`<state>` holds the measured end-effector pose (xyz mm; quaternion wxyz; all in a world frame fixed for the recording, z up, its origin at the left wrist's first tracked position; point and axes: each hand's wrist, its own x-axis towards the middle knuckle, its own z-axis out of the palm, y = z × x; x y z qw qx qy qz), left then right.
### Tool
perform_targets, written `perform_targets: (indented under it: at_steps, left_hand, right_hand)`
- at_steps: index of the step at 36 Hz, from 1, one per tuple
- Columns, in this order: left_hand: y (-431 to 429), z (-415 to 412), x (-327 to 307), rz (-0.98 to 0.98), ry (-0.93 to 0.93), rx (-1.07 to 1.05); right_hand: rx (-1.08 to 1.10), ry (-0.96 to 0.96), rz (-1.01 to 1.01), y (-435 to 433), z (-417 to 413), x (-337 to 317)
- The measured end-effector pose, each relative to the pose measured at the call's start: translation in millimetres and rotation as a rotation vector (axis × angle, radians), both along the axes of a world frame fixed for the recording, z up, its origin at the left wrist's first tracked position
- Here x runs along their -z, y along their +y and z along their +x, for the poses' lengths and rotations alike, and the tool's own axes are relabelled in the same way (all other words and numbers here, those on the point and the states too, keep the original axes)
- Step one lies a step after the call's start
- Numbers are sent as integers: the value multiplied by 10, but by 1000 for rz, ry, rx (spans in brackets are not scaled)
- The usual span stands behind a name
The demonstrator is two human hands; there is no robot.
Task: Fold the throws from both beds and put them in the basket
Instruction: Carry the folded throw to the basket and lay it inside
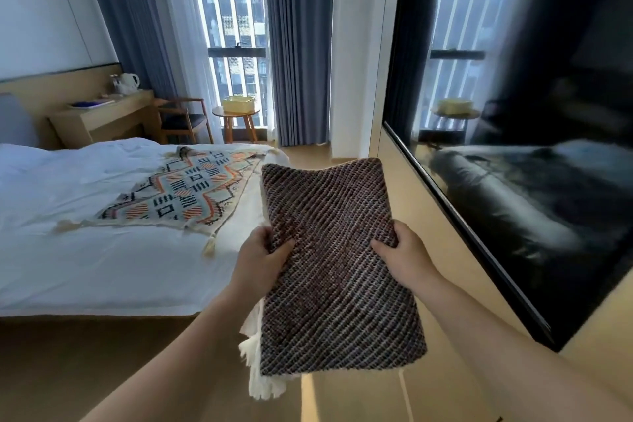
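Between both hands: left hand (262,255) and right hand (406,250) clamp folded throw (337,267); keep level, carry to basket (238,103).

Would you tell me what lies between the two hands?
In the head view, only the folded brown throw spans between the left hand and right hand, both gripping it.

No legible text, label, brand, number or sign anywhere in view. Only woven geometric shapes on the patterned throw (186,190) at ten o'clock on the bed (68,250), none forming letters. Plain diagonal weave on the folded brown throw (337,267) at centre. Dark wall screen (531,147) at three o'clock showing reflections only.
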<state>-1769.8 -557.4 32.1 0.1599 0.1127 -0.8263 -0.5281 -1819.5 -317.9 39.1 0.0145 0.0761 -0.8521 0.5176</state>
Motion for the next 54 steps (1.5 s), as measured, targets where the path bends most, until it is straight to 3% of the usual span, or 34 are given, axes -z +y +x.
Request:
perform_targets:
  at_steps: [5, 13, 20, 41, 54]
  left_hand:
    - [-250, -813, -11, 65, 7, 59]
    - [-534, -1930, 7, -43, -13, 102]
    - [-631, -2833, 80, -10, -16, 107]
    - [-629, -5906, 157, -19, 47, -163]
    - [-1424, -7804, 324, -17, 103, -178]
  right_hand:
    - [54, -15, 20, -241, -718, 16]
    - [119, -9, 29, -523, -1703, 100]
    - [125, 3, 25, -671, -2642, 212]
    - [1, 130, -64, -965, -6076, 230]
    - [5, 144, -55, -1696, -7974, 366]
